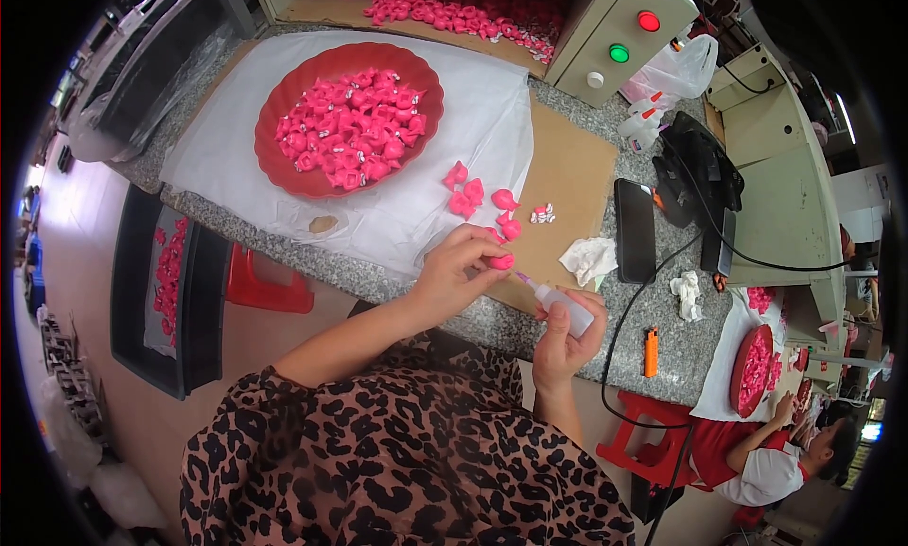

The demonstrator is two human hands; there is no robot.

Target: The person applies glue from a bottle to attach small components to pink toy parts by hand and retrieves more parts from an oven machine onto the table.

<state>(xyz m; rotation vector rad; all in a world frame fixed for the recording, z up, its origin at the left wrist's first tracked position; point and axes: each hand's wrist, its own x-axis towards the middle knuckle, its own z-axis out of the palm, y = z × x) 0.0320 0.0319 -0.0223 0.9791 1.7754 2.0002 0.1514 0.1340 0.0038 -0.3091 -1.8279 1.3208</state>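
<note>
Between the fingertips of my left hand (456, 273) is a small pink molded piece (501, 261). My right hand (570, 333) grips a white squeeze bottle (567, 305), its narrow purplish tip pointing at the piece and close to it. Whether the tip touches the piece I cannot tell. Just beyond my left hand, several loose pink pieces (463, 199) lie on white paper (397, 229) and brown cardboard (567, 167). Small white bits with dark marks (543, 213) sit in a little group on the cardboard. A red scalloped dish (274, 153) heaped with pink pieces (352, 125) stands at the far left.
A machine with red and green buttons (596, 49) holds more pink pieces at the back. To the right are a black phone (635, 231), crumpled tissue (588, 259), an orange lighter (651, 352) and a black cable (610, 357). A dark bin (203, 309) stands left; a co-worker (766, 461) sits right.
</note>
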